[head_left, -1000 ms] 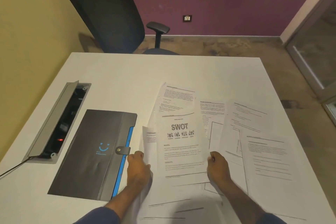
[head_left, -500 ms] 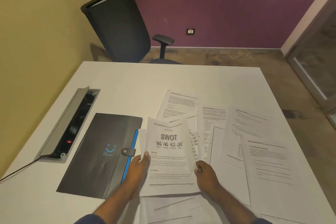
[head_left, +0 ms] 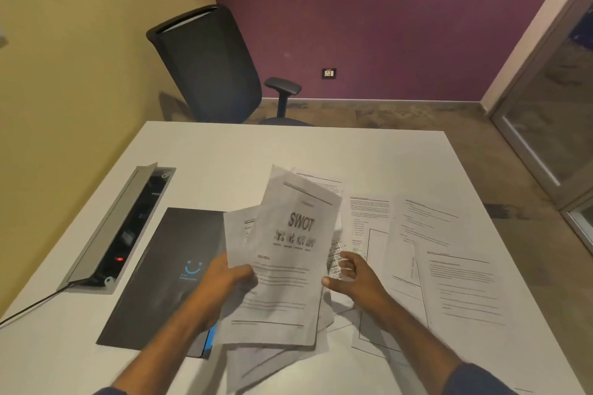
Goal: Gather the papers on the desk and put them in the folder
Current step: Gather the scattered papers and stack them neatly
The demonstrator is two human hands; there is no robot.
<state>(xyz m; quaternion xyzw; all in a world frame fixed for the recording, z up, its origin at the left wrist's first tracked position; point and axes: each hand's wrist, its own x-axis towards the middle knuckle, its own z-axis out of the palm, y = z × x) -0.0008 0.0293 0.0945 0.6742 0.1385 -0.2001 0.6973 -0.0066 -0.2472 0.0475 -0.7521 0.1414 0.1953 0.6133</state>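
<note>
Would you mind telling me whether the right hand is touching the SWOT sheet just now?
Apart. The head view shows the right hand open beside the SWOT sheet, with a sliver of gap at the sheet's right edge; only the left hand grips it.

SWOT sheet (head_left: 288, 253) lifted, tilted, loose papers (head_left: 449, 266) spread right, closed black folder (head_left: 173, 266) left

right hand (head_left: 359, 276) released, SWOT sheets (head_left: 288, 260) lifted
</note>
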